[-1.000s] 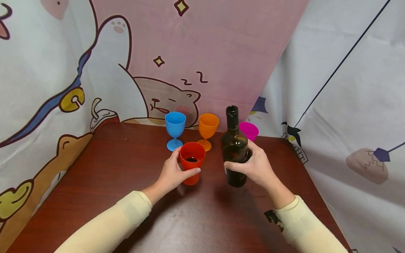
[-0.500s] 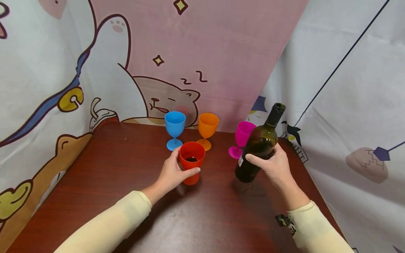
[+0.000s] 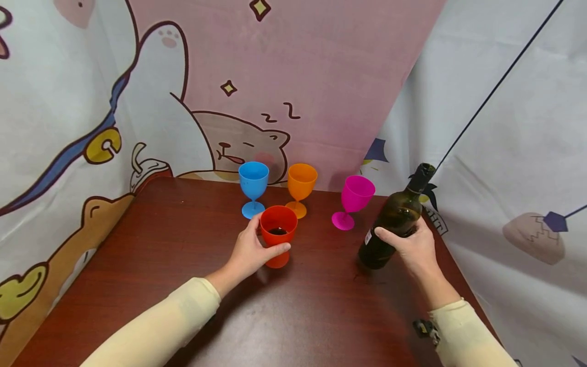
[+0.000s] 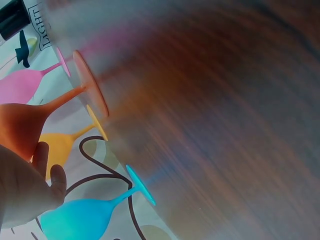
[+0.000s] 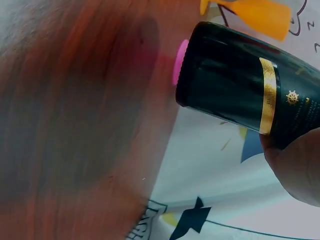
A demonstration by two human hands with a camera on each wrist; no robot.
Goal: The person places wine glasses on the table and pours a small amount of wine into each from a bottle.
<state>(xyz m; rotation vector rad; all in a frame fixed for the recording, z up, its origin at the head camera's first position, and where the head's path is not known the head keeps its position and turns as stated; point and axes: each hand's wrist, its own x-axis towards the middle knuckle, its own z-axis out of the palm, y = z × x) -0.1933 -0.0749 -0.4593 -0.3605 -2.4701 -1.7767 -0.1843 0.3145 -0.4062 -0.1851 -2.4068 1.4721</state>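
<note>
Gripping the red goblet [image 3: 278, 224], the left hand [image 3: 251, 250] has thumb and fingers curled round its bowl; the goblet is upright, dark liquid [image 3: 277, 231] inside. The right hand [image 3: 415, 250] grips the dark bottle [image 3: 398, 215] by its body, fingers wrapped around, neck tilted rightward. Whether the bottle's base meets the table [image 3: 293, 316] cannot be told. Behind stand a blue goblet [image 3: 254, 182] and an orange goblet [image 3: 301, 183]; a magenta goblet [image 3: 355, 196] stands left of the bottle, apart.

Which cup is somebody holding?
The red cup: the left hand grips it. The blue cup, orange cup and pink cup stand farther back on the table, held by no hand.
</note>
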